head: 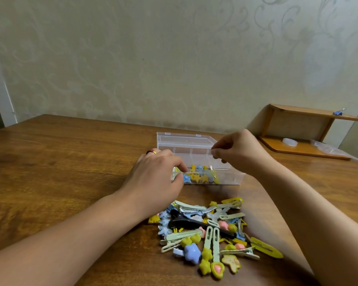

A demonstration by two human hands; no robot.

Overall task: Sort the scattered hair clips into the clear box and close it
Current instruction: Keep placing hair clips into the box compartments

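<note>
Left hand [157, 172]: fingers curled on the clear plastic box [225, 178], frame centre.
Right hand [238, 151]: pinching the box's lid [186, 140].
Pile of pastel hair clips [211, 232]: lower centre.

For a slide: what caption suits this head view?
Both hands at the open clear box; a pile of hair clips waits.
</note>
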